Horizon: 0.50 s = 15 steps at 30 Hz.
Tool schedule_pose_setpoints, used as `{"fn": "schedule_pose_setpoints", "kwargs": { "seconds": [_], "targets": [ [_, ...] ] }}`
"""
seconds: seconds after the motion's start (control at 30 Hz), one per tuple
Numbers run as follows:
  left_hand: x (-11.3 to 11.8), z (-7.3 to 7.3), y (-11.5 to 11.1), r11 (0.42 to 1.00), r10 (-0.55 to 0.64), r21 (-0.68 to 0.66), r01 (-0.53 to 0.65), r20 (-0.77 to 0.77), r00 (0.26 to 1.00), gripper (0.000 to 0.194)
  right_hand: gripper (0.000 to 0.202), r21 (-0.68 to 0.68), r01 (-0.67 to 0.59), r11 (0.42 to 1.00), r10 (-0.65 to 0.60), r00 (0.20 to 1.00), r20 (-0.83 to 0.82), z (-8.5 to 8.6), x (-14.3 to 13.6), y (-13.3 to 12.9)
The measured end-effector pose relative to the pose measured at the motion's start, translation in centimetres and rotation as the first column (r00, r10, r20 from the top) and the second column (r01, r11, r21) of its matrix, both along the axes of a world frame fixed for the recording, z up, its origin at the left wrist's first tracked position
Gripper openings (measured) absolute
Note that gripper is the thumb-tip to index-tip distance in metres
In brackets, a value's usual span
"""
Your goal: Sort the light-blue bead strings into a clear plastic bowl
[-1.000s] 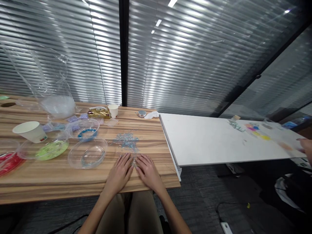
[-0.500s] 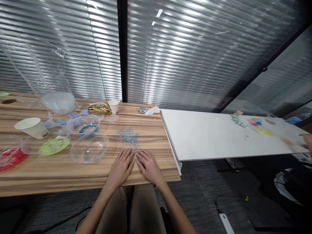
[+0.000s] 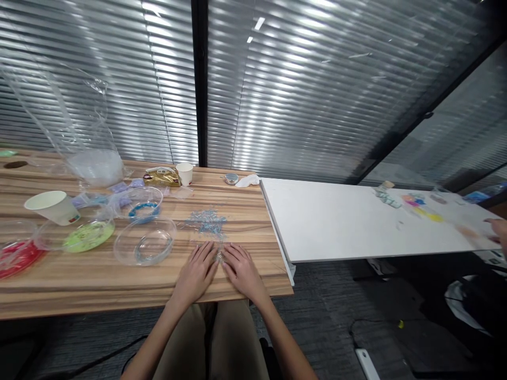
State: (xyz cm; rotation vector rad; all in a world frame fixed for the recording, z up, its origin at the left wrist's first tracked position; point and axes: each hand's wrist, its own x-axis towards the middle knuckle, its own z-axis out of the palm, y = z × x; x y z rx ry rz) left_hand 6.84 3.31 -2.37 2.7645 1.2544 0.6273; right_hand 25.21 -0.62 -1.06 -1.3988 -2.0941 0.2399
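My left hand (image 3: 198,269) lies palm down on the wood-grain table (image 3: 158,293), its fingers stretched forward. Beside it my right hand (image 3: 242,267) rests the same way, a narrow gap between the two. A few tiny thin pieces (image 3: 219,255) show in that gap near the fingertips. Just beyond is a loose pile of small, thin blue and clear stick-like pieces (image 3: 209,220). What lies under my palms is hidden. Left of my left hand stands a clear round plastic dish (image 3: 122,253) with small bluish pieces at its bottom.
Farther left are dishes of blue (image 3: 143,211), green (image 3: 89,236) and red pieces (image 3: 19,256), plus a paper cup (image 3: 51,207). Behind are a gold packet (image 3: 161,177), a small cup (image 3: 185,173) and a plastic bag (image 3: 95,166). A white table (image 3: 328,221) adjoins; another person's hand (image 3: 499,232) is at its far right.
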Motion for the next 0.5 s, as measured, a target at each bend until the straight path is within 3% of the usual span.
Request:
{"fn": "schedule_pose_setpoints", "kwargs": {
  "seconds": [0.5],
  "targets": [
    [-0.63,-0.09,-0.44,0.997,-0.078,0.017,0.079,-0.046,0.996,0.043,0.033,0.000,0.008,1.000,-0.008,1.000,-0.020,-0.31,-0.06,0.04]
  ]
}}
